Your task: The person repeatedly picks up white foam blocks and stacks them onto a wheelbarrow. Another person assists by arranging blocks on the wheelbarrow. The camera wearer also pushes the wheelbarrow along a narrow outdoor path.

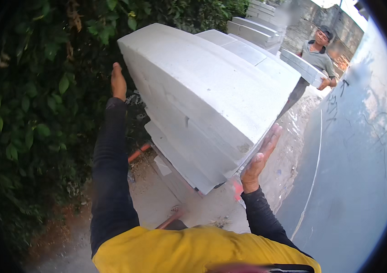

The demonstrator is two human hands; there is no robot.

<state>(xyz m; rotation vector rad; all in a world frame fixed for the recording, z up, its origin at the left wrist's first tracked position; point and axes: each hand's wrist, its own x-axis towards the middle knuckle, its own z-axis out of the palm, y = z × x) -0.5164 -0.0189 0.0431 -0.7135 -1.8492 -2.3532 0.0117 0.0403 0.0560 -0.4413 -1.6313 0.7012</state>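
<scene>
Yellow shirt cloth (166, 250) lies nearest the camera along the lower edge, and just beyond it rises a stack of pale blocks (170, 107), its top block (202, 91) lying between the person's two hands. The left hand (118, 82) is straight-fingered, seen edge-on just beside that block's left end; whether it touches cannot be told. The right hand (262, 159) is wide, its palm laid flat by the right end, fingers not curled around anything. Beneath, lower blocks (182, 152) jut unevenly above a red-orange bar (139, 153). The stack looks well built up: several layers are in place, and further blocks (248, 52) lie behind the near one. Not everything is on it, though: a co-worker (316, 61) carries at least one pale block (300, 67), and a rear pile (257, 27) stands beyond. Whether the top block is fully seated cannot be judged. Leafy growth (29, 82) borders the left, a grey-blue wall (343, 173) the right.
</scene>
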